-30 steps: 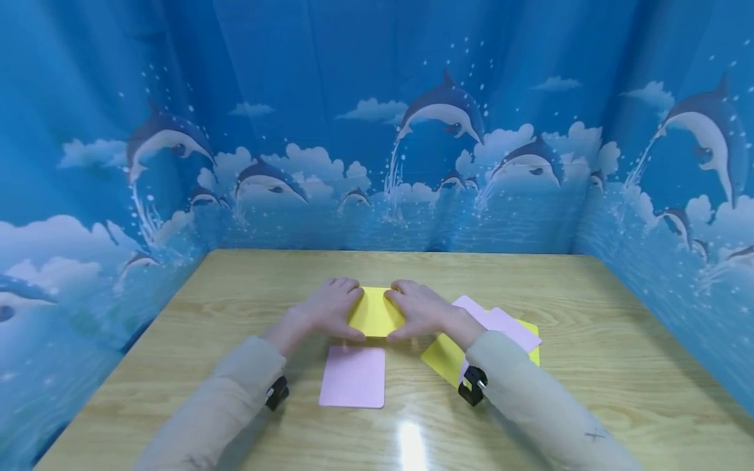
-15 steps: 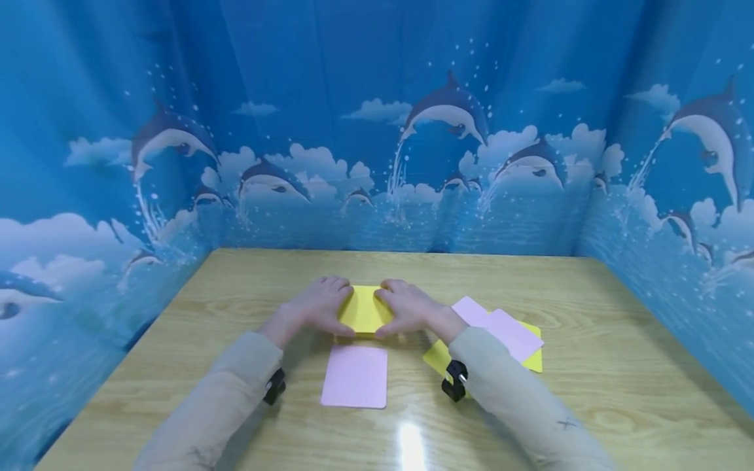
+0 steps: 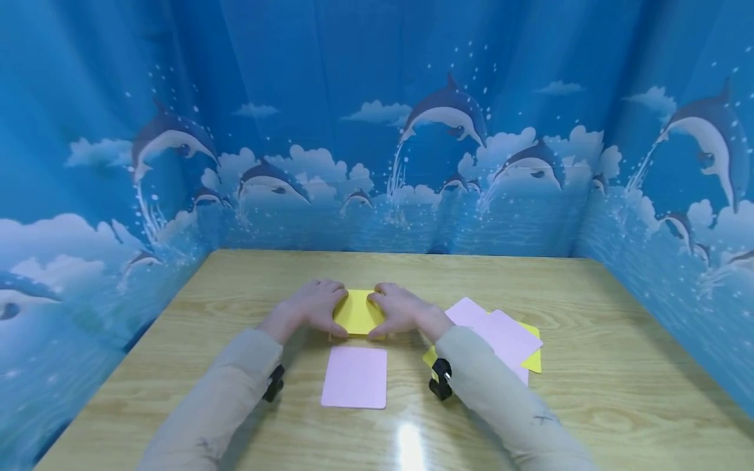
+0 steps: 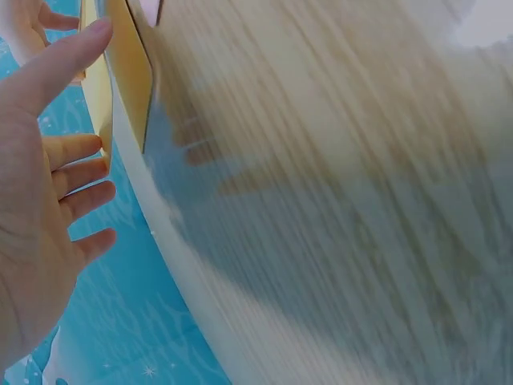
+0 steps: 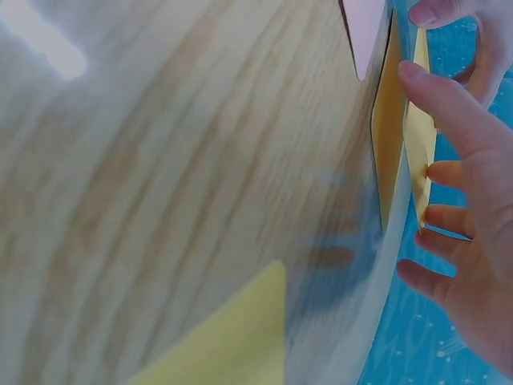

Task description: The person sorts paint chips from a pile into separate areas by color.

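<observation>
The left hand (image 3: 318, 306), right hand (image 3: 402, 307) and yellow card (image 3: 359, 313) have shifted slightly left. Both hands, half open, pinch the flat card between thumbs and fingers above the wood-grain counter (image 3: 259, 271); a second yellow sheet (image 5: 388, 132) seemingly lies beneath. Nearer lies a round-cornered pink square (image 3: 355, 378).

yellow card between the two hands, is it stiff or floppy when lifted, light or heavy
The yellow card is probably fairly stiff: it shows little sag between the left hand and right hand. It is likely light, looking thin nearly edge-on in the right wrist view.
</observation>
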`<move>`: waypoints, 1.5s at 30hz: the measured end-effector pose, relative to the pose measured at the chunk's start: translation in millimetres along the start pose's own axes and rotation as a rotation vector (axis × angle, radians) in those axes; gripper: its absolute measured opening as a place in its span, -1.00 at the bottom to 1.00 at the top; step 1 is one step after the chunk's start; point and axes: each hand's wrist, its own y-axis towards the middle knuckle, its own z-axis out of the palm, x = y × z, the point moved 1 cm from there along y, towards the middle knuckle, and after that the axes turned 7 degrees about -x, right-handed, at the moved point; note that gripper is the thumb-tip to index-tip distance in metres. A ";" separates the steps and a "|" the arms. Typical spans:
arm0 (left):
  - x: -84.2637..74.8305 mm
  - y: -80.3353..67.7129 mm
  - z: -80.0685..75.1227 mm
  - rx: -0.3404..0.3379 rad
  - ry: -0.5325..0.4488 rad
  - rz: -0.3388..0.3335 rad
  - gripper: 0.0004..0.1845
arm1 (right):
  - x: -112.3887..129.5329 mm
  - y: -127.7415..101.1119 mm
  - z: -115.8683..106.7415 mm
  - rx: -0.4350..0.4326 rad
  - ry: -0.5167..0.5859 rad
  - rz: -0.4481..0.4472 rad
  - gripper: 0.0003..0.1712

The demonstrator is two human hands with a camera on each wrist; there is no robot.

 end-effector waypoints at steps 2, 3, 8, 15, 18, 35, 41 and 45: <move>1.1 -0.1 1.1 0.008 -0.009 -0.003 -0.06 | 0.9 0.8 1.4 0.001 0.000 -0.003 -0.04; 1.8 0.0 1.9 0.014 -0.012 -0.005 -0.06 | 1.4 1.2 2.0 0.002 0.002 -0.003 -0.04; 4.6 1.2 5.9 0.049 -0.022 -0.017 -0.08 | 3.9 2.9 6.0 0.009 0.005 0.000 -0.07; 4.3 0.5 9.5 0.081 -0.039 -0.034 -0.10 | 5.7 4.7 9.8 0.022 -0.006 0.007 -0.08; 3.8 -1.2 10.7 0.072 -0.044 -0.022 -0.10 | 5.9 5.2 10.8 0.032 -0.011 0.006 -0.09; 5.8 -3.8 16.1 0.054 -0.019 -0.064 -0.04 | -2.4 2.1 12.5 0.034 -0.035 0.029 0.02; 7.0 -3.5 13.1 -0.041 0.029 -0.044 -0.08 | -5.8 -2.1 7.0 0.027 -0.031 0.064 0.02; 6.7 -1.1 12.3 -0.090 0.080 -0.016 -0.11 | -7.9 -6.5 1.5 0.013 -0.025 0.069 -0.03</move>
